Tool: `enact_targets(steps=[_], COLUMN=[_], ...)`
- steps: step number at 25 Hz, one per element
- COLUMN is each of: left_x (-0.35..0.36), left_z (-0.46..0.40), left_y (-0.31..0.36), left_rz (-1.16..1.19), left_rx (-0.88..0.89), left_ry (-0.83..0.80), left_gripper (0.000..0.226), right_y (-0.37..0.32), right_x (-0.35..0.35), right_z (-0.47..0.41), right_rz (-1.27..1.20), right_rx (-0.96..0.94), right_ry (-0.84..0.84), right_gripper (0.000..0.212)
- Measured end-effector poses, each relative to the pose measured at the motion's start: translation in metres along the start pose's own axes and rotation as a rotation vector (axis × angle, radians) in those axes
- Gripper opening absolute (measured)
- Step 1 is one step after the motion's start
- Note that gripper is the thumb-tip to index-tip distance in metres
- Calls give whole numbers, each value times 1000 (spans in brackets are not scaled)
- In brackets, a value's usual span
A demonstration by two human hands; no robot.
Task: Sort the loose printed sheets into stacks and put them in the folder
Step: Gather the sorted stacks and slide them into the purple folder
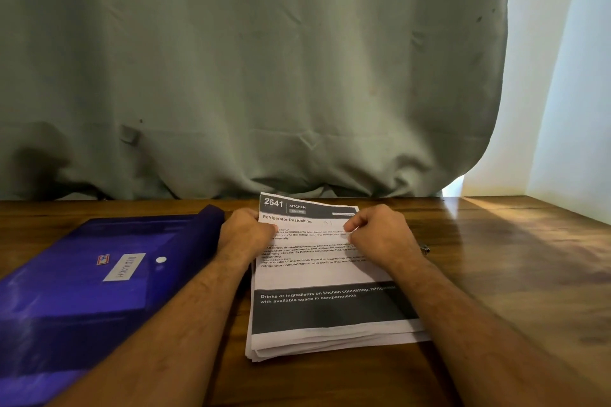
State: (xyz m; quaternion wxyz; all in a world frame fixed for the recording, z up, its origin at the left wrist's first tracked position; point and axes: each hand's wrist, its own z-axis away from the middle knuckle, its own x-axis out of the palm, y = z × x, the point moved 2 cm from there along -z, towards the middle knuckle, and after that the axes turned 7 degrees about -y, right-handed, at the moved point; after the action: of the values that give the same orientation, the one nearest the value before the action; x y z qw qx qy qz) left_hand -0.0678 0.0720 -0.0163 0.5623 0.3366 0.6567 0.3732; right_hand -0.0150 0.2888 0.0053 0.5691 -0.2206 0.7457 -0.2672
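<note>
One stack of printed sheets (325, 304) lying flat on the wooden table (496, 274), near the middle, lower edges fanned so that several sheets show, exact count impossible to tell. Top sheet (307, 221) headed "2641 KITCHEN" and "Refrigerator Restocking", far end lifted slightly off the pile. One blue folder (99, 274) just left of the stack, flat on the table, flap edge rolled up beside the paper, bearing one white label (124, 267), one small red-and-blue sticker (102, 259) and one white snap button (161, 260). Two bare hands in view. Left hand (246, 231) curled at the left edge of the top sheet, thumb pinching the paper. Right hand (377, 235) curled over the right edge of the same sheet, fingertips (349, 227) pinching it near the header. Both forearms reaching in from below, left one crossing the folder's corner. One small dark object (425, 248) behind the right wrist, too hidden to identify. One grey-green curtain (251, 69) hanging behind the table, one pale wall (562, 76) to the right.
</note>
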Motion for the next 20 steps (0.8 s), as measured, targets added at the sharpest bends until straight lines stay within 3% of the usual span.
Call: enact_targets(steps=[2,6,9,11,15,20], left_x=[2,3,4,4,3,2], left_z=[0,0,2,3,5,9], left_y=[2,6,8,9,10,11], left_rz=[-169,-218,-226,-241,-240,-214], left_rx=[-24,-72,-77,-74,-80,-81], left_ry=[-9,-3,-17,-24,-44,-55], left_gripper=[25,42,44,44,45,40], right_y=[7,16,18,21,25,21], right_x=[-11,-8,-7,-9,-12,-13], right_z=[-1,-5,-8,-10,-14,-13], right_rz=[61,98,-11,-129,-415,-469], right_rx=[54,155,149,144,191,113], right_ry=[108,-8,16,43,29,-75], right_gripper=[12,22,8,18,14,22])
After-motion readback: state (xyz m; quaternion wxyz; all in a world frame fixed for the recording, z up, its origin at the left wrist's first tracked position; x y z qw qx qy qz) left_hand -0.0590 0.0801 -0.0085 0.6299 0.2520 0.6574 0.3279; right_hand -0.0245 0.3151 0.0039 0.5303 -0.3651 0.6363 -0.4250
